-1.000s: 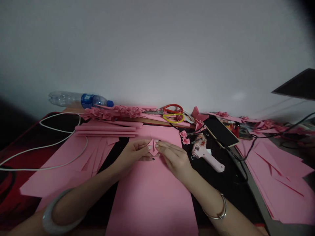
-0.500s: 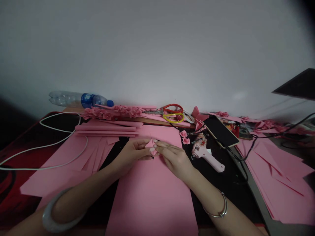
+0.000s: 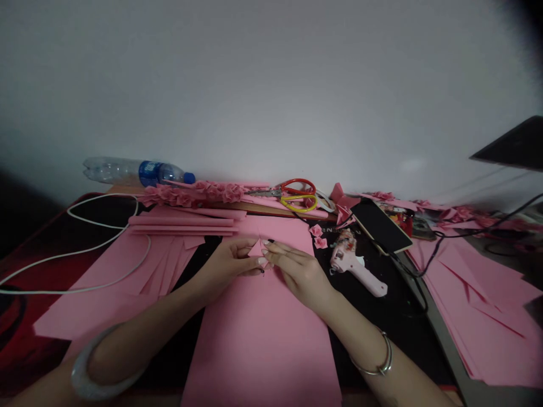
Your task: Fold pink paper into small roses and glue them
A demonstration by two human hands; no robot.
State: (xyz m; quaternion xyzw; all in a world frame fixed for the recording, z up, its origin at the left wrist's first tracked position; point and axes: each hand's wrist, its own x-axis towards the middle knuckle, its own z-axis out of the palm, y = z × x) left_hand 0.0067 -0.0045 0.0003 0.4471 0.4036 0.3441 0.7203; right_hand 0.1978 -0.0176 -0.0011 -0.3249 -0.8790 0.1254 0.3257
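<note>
While both hands meet over the big pink sheet point(image 3: 263, 333) in the middle of the desk point(image 3: 38, 237), the small folded piece point(image 3: 256, 249) sits between them, held just above the sheet's far half. The left hand point(image 3: 229, 261) pinches its left side with thumb and fingertips; the right hand point(image 3: 297, 270) pinches its right edge, fingers pressed close together and touching the left hand's fingertips.

To the left lie more pink sheets point(image 3: 114, 282) with a white cable point(image 3: 85, 251) looping over them, and a stack of pink strips point(image 3: 182, 221) just beyond. A plastic bottle point(image 3: 136, 172) lies on its side against the wall, beside a row of paper roses point(image 3: 195, 194). Right of the hands rests a pink glue gun point(image 3: 356, 265), well clear of them, with a dark phone point(image 3: 380, 226) behind it and a pile of pink paper point(image 3: 479, 305) at the far right. Scissors point(image 3: 297, 195) with red and yellow handles lie near the wall. Two tiny roses point(image 3: 318, 236) sit between glue gun and sheet. Nothing lies between the hands and the piece.
</note>
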